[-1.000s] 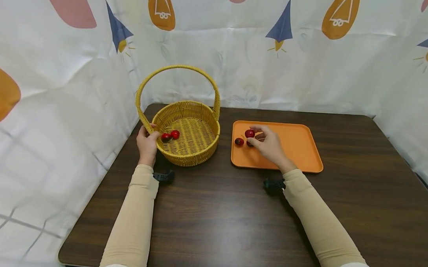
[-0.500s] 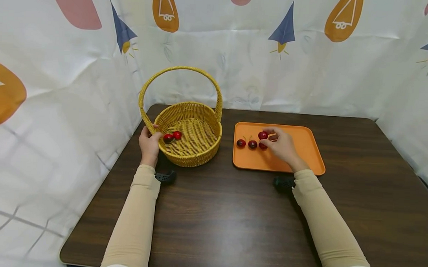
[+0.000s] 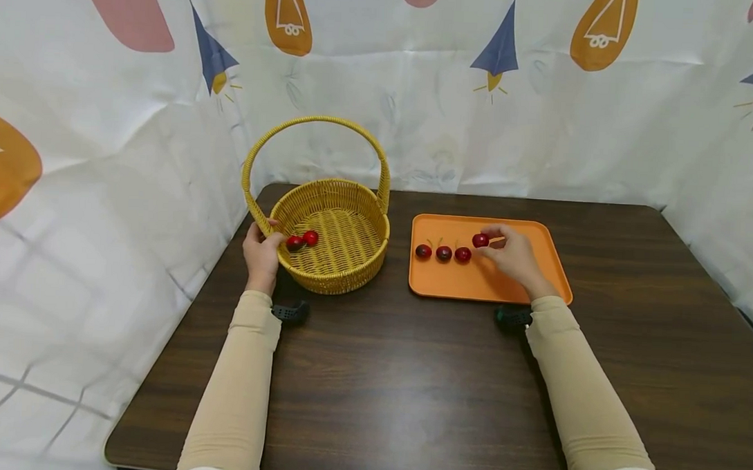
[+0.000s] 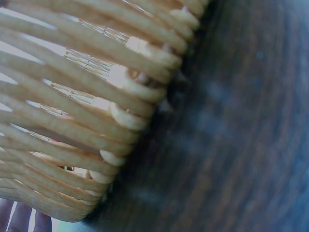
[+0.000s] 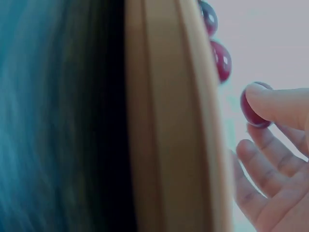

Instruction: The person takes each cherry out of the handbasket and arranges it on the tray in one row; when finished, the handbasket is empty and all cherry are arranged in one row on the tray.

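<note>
A yellow wicker basket (image 3: 334,282) with a tall arched handle stands on the table at left. In its near-left part lie two red cherries (image 3: 311,237). My left hand (image 3: 261,259) grips the basket's left rim by the foot of the handle, the thumb on the near side; in the left wrist view the basket wall (image 4: 87,96) fills the upper left. Between thumb and forefinger my right hand (image 3: 513,257) pinches a dark red cherry (image 3: 480,240), just above the orange tray (image 3: 449,282). To its left, a row of three cherries (image 3: 444,253) with stems lies on the tray.
The dark brown wooden table (image 3: 372,373) carries both basket and tray, with a gap between them. A white patterned cloth (image 3: 418,105) hangs behind the table and along its sides. Dark wrist devices (image 3: 291,312) sit at both cuffs.
My right hand has moved to the right over the tray with the pinched cherry, uncovering the cherries in the row. My left hand stays on the basket.
</note>
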The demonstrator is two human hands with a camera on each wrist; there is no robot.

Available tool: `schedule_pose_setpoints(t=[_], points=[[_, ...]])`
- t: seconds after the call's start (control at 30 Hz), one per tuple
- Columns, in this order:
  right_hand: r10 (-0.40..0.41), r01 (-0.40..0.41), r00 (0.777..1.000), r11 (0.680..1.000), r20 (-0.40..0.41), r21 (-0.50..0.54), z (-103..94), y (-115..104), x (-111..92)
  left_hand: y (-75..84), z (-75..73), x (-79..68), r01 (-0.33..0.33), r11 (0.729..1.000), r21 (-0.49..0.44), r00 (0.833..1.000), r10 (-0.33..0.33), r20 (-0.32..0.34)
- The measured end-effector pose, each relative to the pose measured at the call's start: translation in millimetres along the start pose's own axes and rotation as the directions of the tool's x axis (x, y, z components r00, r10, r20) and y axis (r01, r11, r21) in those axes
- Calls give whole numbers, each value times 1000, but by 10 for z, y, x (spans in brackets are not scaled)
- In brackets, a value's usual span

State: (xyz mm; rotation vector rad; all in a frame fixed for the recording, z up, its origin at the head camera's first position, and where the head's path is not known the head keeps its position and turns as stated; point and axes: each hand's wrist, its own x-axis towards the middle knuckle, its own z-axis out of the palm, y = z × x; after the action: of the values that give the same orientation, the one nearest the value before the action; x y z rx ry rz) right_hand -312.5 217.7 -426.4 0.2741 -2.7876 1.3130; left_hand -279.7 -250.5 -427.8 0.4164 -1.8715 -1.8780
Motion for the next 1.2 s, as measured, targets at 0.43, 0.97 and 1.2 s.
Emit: schedule_pose_setpoints(t=[0.43, 0.97, 1.2], points=[[54, -53, 993, 998, 101, -16, -105, 129, -16, 21, 0, -5, -12, 1000, 10, 1000, 12, 6], [46, -35, 982, 997, 181, -63, -73, 91, 3, 1, 2, 19, 4, 1000, -16, 1000, -4, 5], [54, -42, 977, 997, 204, -64, -100, 83, -3, -4, 5, 19, -3, 1000, -25, 1000, 3, 8]])
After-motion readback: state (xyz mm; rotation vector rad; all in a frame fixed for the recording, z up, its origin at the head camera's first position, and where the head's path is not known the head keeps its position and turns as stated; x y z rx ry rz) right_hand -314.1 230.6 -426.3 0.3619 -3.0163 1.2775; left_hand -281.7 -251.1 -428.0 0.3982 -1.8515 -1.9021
